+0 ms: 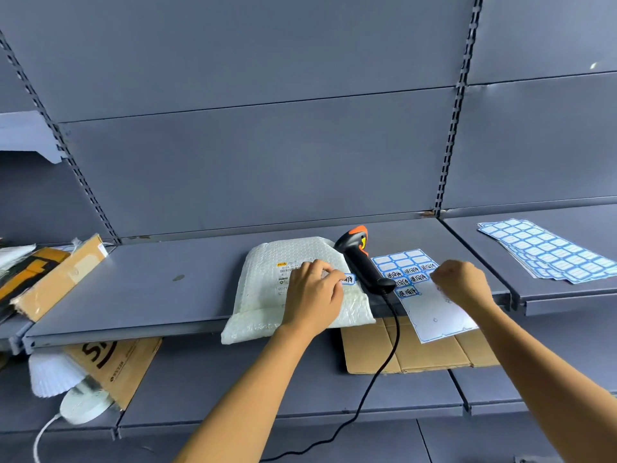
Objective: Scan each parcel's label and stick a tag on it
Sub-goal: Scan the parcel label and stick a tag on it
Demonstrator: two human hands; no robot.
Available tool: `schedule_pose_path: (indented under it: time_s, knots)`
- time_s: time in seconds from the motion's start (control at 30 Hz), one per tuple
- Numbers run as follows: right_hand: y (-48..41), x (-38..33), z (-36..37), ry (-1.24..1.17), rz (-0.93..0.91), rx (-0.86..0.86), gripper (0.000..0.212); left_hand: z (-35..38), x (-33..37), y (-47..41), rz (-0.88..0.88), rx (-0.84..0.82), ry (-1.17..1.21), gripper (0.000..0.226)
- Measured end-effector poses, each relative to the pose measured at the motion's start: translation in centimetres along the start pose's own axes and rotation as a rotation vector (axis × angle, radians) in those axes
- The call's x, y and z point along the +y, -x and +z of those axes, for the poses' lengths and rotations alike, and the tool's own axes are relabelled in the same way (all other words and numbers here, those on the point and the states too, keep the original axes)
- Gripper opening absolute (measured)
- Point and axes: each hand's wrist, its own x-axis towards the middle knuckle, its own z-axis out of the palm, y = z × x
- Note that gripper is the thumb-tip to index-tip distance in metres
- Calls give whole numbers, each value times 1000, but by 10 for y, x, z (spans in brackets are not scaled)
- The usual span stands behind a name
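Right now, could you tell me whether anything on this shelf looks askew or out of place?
Yes: the white bubble mailer and the part-used sticker sheet both lie skewed and overhang the shelf at its front edge, so either might slip off. The left hand holds a tag against the mailer.

Left hand (312, 295) pinching tag (348, 279) on parcel (263, 295), right hand (462, 284) pinching tag sheet (434, 312)

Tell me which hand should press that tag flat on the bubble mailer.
Probably left: the left hand lies on the bubble mailer at the tag; the right hand is at the sticker sheet.
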Motion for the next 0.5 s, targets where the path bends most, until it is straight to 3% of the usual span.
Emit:
schedule_pose_path:
  time_s: [0.13, 0.3, 0.43, 0.5]
  knots:
    - [7, 9, -8, -180, -57, -32, 14, 6, 21, -6, 10, 5, 52, 26]
    - [7, 30, -11, -87, 44, 35, 20, 11, 45, -9, 107, 15, 115, 24]
    - [12, 38, -14, 8, 149, 37, 64, 12, 51, -10, 82, 24, 127, 23]
    - [13, 40, -13, -120, 189, -25, 79, 13, 48, -10, 66, 18, 128, 22]
